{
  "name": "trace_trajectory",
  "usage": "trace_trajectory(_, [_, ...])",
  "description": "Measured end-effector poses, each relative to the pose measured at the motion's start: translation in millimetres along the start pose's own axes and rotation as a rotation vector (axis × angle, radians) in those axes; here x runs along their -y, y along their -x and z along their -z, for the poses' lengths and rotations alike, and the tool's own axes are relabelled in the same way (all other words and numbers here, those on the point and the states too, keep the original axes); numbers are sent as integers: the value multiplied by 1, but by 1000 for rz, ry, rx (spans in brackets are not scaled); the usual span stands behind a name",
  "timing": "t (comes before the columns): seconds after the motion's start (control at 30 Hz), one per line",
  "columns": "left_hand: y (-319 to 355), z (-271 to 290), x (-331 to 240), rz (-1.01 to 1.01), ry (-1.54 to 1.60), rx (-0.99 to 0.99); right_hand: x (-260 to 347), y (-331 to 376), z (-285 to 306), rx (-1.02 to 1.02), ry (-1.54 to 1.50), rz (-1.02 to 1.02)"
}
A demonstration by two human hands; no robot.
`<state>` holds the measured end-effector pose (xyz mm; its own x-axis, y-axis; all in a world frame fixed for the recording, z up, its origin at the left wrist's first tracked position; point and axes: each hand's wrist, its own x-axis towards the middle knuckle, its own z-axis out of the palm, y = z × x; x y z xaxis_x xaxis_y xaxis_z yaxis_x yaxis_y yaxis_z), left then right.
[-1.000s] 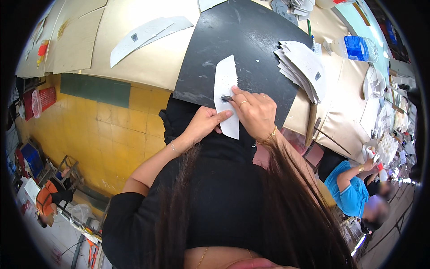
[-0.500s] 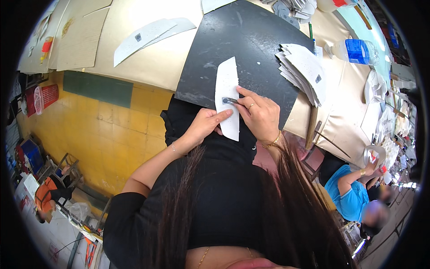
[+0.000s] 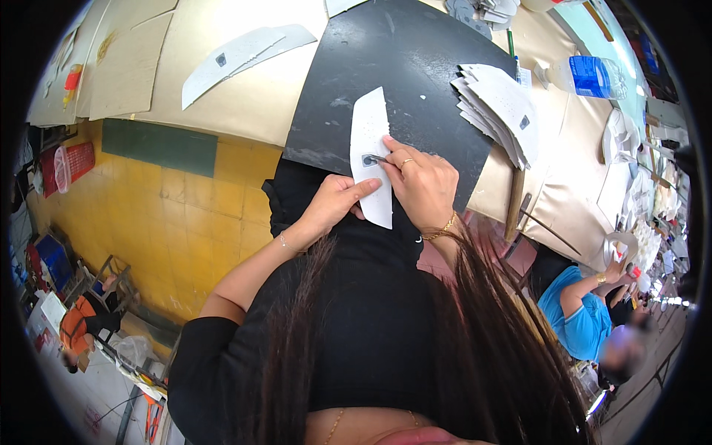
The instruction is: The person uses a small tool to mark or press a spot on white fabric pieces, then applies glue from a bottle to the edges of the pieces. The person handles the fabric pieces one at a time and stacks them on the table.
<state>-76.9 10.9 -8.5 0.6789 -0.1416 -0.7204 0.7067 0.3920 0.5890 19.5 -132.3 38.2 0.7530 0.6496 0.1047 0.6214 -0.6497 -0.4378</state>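
A white curved panel (image 3: 370, 119), seemingly cut sheet material, lies partly over the front edge of the black mat (image 3: 415, 67). My left hand (image 3: 335, 202) pinches its lower part, thumb on top and fingers underneath. A small dark patch (image 3: 368, 160) marks the panel's middle. My right hand (image 3: 426, 187) grips a slim dark metal tool (image 3: 380, 159), its tip on that patch; whether it is tweezers is too small to tell. The right index finger rests on the panel's right edge.
Stacked white panels (image 3: 500, 104) lie right of the mat, near a wooden-handled tool (image 3: 515, 204) and a thin rod (image 3: 552, 231). Two more panels (image 3: 245, 55) are at the far left. A plastic bottle (image 3: 593, 77) lies at far right. A person in blue (image 3: 569, 311) sits nearby.
The whole view has shifted slightly, with panel and hands a little further left and up. The tool tip stays at the dark patch, and both hands keep their grips.
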Motion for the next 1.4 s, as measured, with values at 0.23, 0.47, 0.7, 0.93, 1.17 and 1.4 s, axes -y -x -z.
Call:
trace_trajectory(0.23, [14, -3, -1, 40, 63, -49, -27, -3, 11, -30, -581, -238])
trace_trajectory(0.47, [48, 14, -64, -366, -380, -227, -34, 11, -7, -257, -744, -424])
trace_trajectory(0.7, [-14, 31, -206, -831, -649, -220, -37, 14, -18, -286, -664, -391])
trace_trajectory(0.93, [-54, 127, -250, -810, -1167, -710, -35, 14, -17, -306, -610, -361])
trace_trajectory(1.17, [-1, 186, -179, -320, -1286, -870, -36, 11, -17, -275, -563, -348])
trace_trajectory(1.4, [6, 172, -171, -425, -1308, -935, -34, 11, -15, -285, -543, -356])
